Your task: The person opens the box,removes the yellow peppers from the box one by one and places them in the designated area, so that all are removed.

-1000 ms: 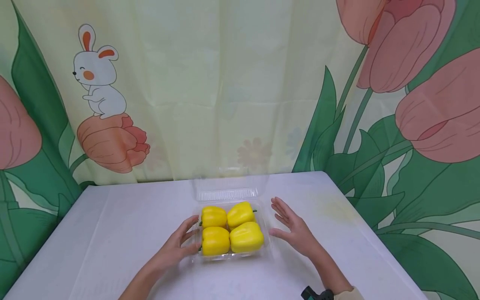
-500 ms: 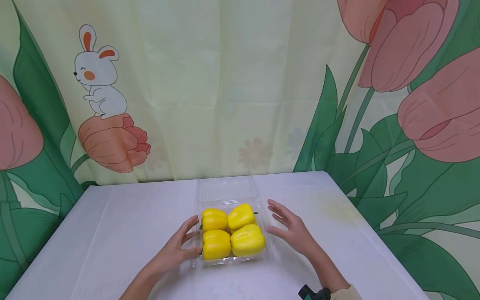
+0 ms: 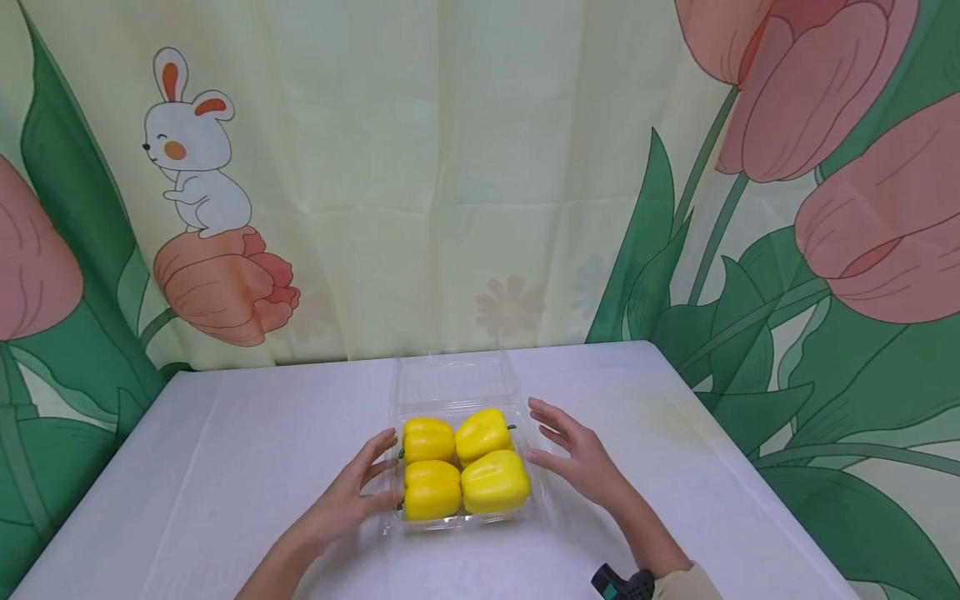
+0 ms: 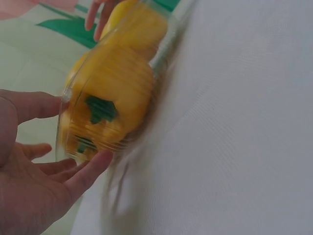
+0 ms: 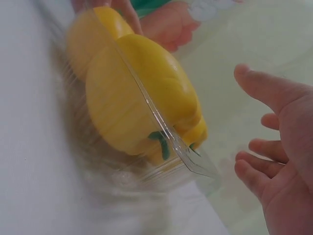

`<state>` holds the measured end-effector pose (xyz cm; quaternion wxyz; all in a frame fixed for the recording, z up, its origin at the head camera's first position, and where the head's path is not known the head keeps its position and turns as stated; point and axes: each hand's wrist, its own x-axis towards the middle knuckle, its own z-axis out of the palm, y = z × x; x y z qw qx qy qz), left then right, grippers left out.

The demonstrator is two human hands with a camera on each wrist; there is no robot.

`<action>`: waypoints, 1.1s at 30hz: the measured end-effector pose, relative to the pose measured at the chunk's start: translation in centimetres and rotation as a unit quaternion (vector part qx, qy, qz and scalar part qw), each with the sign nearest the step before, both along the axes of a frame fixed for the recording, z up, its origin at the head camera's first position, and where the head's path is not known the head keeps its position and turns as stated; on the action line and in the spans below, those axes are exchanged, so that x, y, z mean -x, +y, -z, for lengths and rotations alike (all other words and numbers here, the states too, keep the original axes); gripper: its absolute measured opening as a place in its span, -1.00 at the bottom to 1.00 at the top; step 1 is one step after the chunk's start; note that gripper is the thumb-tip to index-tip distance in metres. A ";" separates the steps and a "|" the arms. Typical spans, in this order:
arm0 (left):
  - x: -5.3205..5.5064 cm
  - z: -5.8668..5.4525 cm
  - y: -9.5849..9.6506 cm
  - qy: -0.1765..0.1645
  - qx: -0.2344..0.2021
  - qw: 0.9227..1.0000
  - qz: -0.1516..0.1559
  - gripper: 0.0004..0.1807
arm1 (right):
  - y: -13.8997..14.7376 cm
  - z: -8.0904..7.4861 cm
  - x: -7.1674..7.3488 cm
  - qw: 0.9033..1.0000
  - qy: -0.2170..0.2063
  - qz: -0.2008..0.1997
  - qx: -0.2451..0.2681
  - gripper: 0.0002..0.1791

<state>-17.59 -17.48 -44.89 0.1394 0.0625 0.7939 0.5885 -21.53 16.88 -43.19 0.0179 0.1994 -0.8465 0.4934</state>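
Observation:
A clear plastic clamshell box point(image 3: 491, 518) stands on the table with its lid point(image 3: 456, 379) folded back on the far side. Inside sit several yellow bell peppers point(image 3: 495, 482) with green stems, close together in two rows. My left hand point(image 3: 348, 493) is at the box's left side, fingers loosely spread; in the left wrist view its thumb reaches the rim and a fingertip meets the ribbed wall. To the right of the box, my right hand point(image 3: 577, 458) hovers with relaxed, parted fingers. In the right wrist view a gap shows between those fingers and the box rim point(image 5: 156, 115).
A white-covered table point(image 3: 255, 450) bears the box near its middle. Behind it hangs a curtain point(image 3: 360, 167) printed with tulips and a rabbit. A dark device point(image 3: 624, 582) sits on my right wrist by the sleeve.
The lid has dropped back flatter, and the box with the peppers has shifted slightly nearer. My right hand has moved a little left toward the box; the left stays almost still.

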 end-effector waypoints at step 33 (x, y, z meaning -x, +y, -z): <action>3.0 0.4 0.3 0.006 0.000 0.996 -0.084 -0.35 | -1.3 -0.4 0.3 0.999 0.003 -0.052 -0.002 -0.33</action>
